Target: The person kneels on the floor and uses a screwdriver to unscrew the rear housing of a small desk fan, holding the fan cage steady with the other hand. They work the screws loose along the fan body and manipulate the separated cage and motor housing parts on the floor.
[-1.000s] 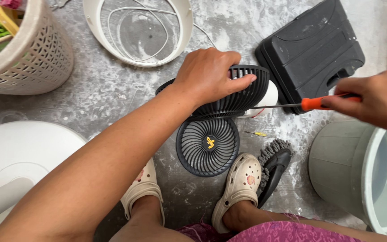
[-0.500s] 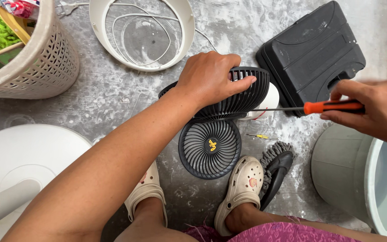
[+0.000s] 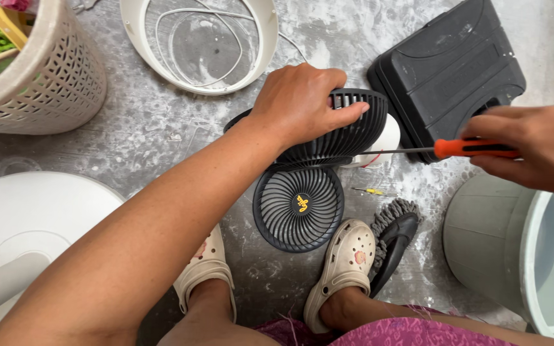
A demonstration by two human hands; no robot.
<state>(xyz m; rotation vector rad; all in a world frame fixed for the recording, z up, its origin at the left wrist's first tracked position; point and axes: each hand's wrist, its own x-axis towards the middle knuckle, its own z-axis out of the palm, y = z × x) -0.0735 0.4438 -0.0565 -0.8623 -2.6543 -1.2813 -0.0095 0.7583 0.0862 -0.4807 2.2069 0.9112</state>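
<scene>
Hidden: the screwdriver (image 3: 447,149) tip, maybe inside the white fan body (image 3: 379,138).
Screwdriver: lies flat, pointing left.
Left hand (image 3: 299,102): grips black fan cage (image 3: 344,138).
Right hand (image 3: 537,150): closed around the orange handle.

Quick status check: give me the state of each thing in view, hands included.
Left hand: gripping the fan housing.
Fan housing: on its side, held.
Right hand: shut on the screwdriver.
Screwdriver: level, tip at the white fan body.
Front grille: off, flat on the floor.
Bucket: tipped on its side.
Black case: closed.
</scene>
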